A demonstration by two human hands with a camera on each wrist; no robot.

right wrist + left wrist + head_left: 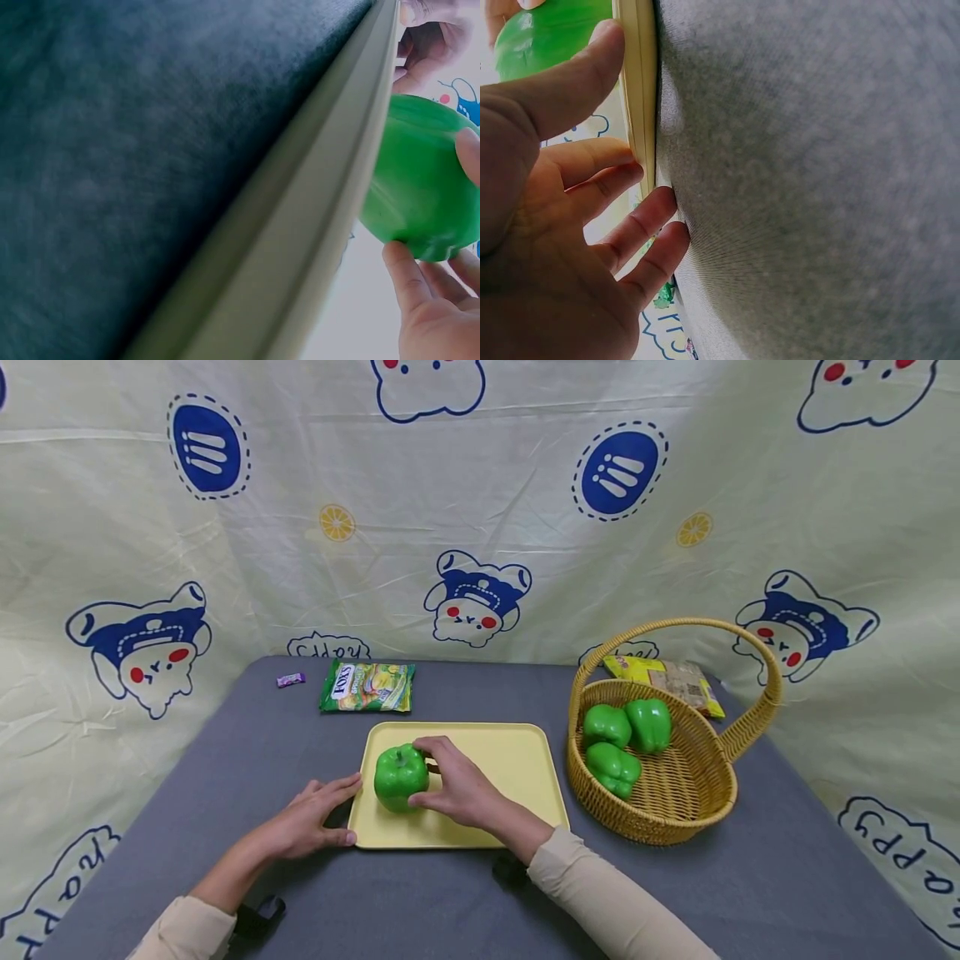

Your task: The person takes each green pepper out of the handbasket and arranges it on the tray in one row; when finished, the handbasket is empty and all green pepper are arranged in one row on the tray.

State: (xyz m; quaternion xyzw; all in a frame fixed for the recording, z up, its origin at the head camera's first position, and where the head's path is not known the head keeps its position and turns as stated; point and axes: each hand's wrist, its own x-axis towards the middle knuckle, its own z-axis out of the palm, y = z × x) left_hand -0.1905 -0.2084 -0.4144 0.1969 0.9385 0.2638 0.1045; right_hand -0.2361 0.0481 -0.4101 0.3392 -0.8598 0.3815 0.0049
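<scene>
A green bell pepper (401,778) stands upright, stem up, on the left part of a pale yellow tray (487,785). My right hand (459,783) holds this pepper from its right side, thumb at the near side and fingers at the far side. In the right wrist view, fingertips and thumb meet the pepper's (427,180) skin. At the tray's left edge, my left hand (311,820) touches the rim with its fingers spread. The left wrist view shows the fingertips of this hand (562,195) along the tray's side wall (639,97).
Right of the tray stands a wicker basket (697,777) with a tall handle, holding three green peppers (615,768). Behind it lies a yellow packet (708,697). A green snack bag (371,687) and a small purple wrapped sweet (290,680) lie at the back left of the grey tabletop (420,902).
</scene>
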